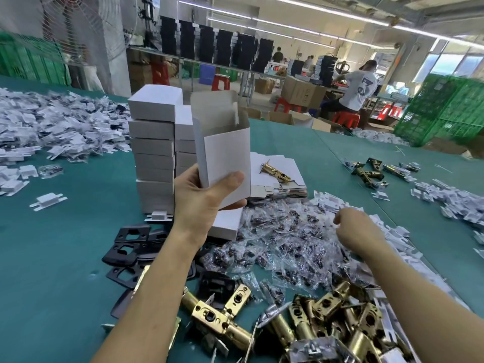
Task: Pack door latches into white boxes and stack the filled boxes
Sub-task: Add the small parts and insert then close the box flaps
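My left hand (201, 200) grips an open white box (222, 150) upright above the table, its top flap raised and thumb across the front. Behind it stand two stacks of closed white boxes (153, 153). My right hand (353, 229) reaches down, fingers curled, into a heap of small clear bags of screws (282, 237); whether it pinches a bag is hidden. Brass door latches (327, 318) lie piled at the front edge. One more brass latch (275, 171) rests on a pile of flat unfolded boxes (277, 184).
Black strike plates (128, 247) lie at the front left on the green table (65, 258). White plastic parts (52, 121) are heaped at far left and right. More latches (372, 171) lie at right. A green crate stack (445, 111) and seated workers are beyond.
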The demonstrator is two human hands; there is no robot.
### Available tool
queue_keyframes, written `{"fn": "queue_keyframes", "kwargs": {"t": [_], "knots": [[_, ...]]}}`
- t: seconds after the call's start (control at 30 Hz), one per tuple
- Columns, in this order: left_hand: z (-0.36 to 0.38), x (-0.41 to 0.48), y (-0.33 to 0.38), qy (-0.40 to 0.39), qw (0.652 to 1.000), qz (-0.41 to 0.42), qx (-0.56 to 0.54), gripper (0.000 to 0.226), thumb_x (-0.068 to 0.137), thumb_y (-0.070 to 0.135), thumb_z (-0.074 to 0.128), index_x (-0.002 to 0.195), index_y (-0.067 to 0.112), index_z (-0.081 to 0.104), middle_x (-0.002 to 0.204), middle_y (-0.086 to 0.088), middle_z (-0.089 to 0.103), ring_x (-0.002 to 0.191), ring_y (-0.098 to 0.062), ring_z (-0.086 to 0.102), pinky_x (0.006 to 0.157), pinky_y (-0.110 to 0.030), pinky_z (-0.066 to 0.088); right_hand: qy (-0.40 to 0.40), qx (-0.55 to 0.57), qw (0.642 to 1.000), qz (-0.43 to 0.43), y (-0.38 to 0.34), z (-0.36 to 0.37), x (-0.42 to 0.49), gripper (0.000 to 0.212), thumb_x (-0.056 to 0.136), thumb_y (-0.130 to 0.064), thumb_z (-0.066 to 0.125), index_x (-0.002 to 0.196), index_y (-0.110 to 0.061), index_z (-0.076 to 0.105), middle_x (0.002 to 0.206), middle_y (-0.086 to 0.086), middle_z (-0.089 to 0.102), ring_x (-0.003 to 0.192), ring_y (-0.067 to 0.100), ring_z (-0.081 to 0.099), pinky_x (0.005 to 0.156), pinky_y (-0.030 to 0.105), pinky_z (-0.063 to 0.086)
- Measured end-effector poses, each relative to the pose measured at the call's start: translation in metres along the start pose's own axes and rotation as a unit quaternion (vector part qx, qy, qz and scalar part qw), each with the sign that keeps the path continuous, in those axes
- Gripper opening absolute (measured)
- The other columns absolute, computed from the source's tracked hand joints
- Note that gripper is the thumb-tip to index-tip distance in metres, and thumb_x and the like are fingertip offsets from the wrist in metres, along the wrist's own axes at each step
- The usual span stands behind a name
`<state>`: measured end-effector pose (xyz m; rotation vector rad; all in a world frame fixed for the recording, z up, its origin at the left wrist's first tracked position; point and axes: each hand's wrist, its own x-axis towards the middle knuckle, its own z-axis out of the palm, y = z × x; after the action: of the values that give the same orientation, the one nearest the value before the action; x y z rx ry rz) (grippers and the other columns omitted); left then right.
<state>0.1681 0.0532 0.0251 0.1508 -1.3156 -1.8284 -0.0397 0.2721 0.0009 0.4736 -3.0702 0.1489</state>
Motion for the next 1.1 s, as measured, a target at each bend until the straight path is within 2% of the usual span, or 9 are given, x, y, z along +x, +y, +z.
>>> {"fn": "queue_keyframes", "kwargs": {"t": [0.17, 0.3, 0.47, 0.57, 0.67, 0.77, 0.93, 1.0, 1.1], "knots": [[-0.003, -0.001, 0.0, -0.032, 0.999, -0.018, 0.004, 0.033, 0.063, 0.015, 0.09, 0.092, 0.012, 0.074, 0.09, -0.002, 0.075, 0.082, -0.029, 0.074, 0.062, -0.046, 0.061, 0.002, -0.032, 0.999, 0.011, 0.029, 0.006, -0.001, 0.011, 0.09, -0.002, 0.049, 0.094, -0.01, 0.043, 0.084, 0.007, 0.051, 0.083, 0.028, 0.053, 0.067, 0.037, 0.045], [-0.004, -0.002, -0.003, -0.062, 0.997, -0.045, 0.012, 0.036, 0.058, 0.023, 0.09, 0.09, 0.014, 0.076, 0.094, -0.007, 0.075, 0.086, -0.033, 0.073, 0.064, -0.047, 0.062, -0.012, -0.108, 0.994, 0.01, 0.037, 0.008, -0.003, 0.022, 0.086, -0.005, 0.047, 0.073, -0.018, 0.035, 0.073, 0.003, 0.05, 0.079, 0.025, 0.053, 0.064, 0.031, 0.044], [-0.002, -0.005, -0.01, -0.078, 0.995, -0.061, 0.03, 0.028, 0.061, 0.016, 0.093, 0.085, 0.017, 0.079, 0.094, -0.009, 0.076, 0.085, -0.032, 0.074, 0.063, -0.048, 0.062, -0.054, -0.06, 0.997, -0.012, 0.039, 0.012, 0.003, 0.034, 0.083, -0.005, 0.056, 0.065, -0.019, 0.031, 0.073, 0.005, 0.049, 0.07, 0.023, 0.049, 0.062, 0.036, 0.044], [-0.002, -0.004, -0.014, -0.066, 0.995, -0.07, 0.034, 0.028, 0.062, 0.012, 0.089, 0.087, 0.013, 0.078, 0.094, -0.011, 0.077, 0.084, -0.029, 0.075, 0.061, -0.042, 0.062, -0.041, -0.056, 0.997, -0.024, 0.044, 0.015, 0.004, 0.034, 0.085, -0.004, 0.059, 0.067, -0.019, 0.035, 0.074, 0.004, 0.054, 0.067, 0.021, 0.052, 0.062, 0.037, 0.047], [-0.004, -0.003, -0.017, -0.057, 0.992, -0.1, 0.051, 0.036, 0.056, 0.016, 0.087, 0.09, 0.01, 0.077, 0.094, -0.011, 0.077, 0.083, -0.026, 0.075, 0.062, -0.039, 0.062, -0.017, -0.074, 0.996, -0.052, 0.045, 0.02, 0.003, 0.019, 0.089, -0.003, 0.057, 0.079, -0.015, 0.045, 0.077, 0.001, 0.054, 0.066, 0.014, 0.052, 0.055, 0.025, 0.04], [-0.006, -0.003, -0.021, -0.076, 0.984, -0.148, 0.064, 0.051, 0.046, 0.016, 0.093, 0.093, 0.008, 0.075, 0.098, -0.014, 0.076, 0.087, -0.03, 0.075, 0.066, -0.042, 0.063, -0.015, -0.079, 0.994, -0.073, 0.045, 0.023, 0.005, 0.009, 0.095, -0.006, 0.051, 0.092, -0.014, 0.048, 0.086, 0.002, 0.057, 0.077, 0.016, 0.056, 0.074, 0.033, 0.054], [-0.008, -0.003, -0.024, -0.105, 0.977, -0.176, 0.054, 0.055, 0.044, 0.018, 0.1, 0.094, 0.019, 0.077, 0.105, -0.013, 0.074, 0.095, -0.031, 0.074, 0.071, -0.046, 0.062, -0.011, -0.038, 0.996, -0.074, 0.049, 0.024, 0.006, 0.014, 0.093, -0.009, 0.057, 0.087, -0.018, 0.047, 0.084, 0.001, 0.06, 0.077, 0.016, 0.057, 0.075, 0.036, 0.055], [-0.007, -0.002, -0.024, -0.105, 0.977, -0.178, 0.052, 0.052, 0.043, 0.022, 0.101, 0.09, 0.019, 0.078, 0.103, -0.011, 0.075, 0.095, -0.033, 0.073, 0.072, -0.046, 0.063, -0.016, -0.009, 0.998, -0.061, 0.05, 0.022, 0.007, 0.015, 0.088, -0.008, 0.064, 0.094, -0.017, 0.053, 0.091, 0.003, 0.063, 0.081, 0.017, 0.06, 0.076, 0.038, 0.056], [-0.006, -0.004, -0.023, -0.103, 0.976, -0.18, 0.06, 0.05, 0.041, 0.026, 0.097, 0.087, 0.018, 0.079, 0.099, -0.01, 0.076, 0.093, -0.033, 0.074, 0.073, -0.048, 0.063, -0.035, 0.075, 0.997, -0.009, 0.049, 0.017, 0.007, 0.036, 0.078, 0.002, 0.068, 0.108, -0.016, 0.058, 0.099, 0.009, 0.064, 0.077, 0.023, 0.066, 0.068, 0.042, 0.059]]}}
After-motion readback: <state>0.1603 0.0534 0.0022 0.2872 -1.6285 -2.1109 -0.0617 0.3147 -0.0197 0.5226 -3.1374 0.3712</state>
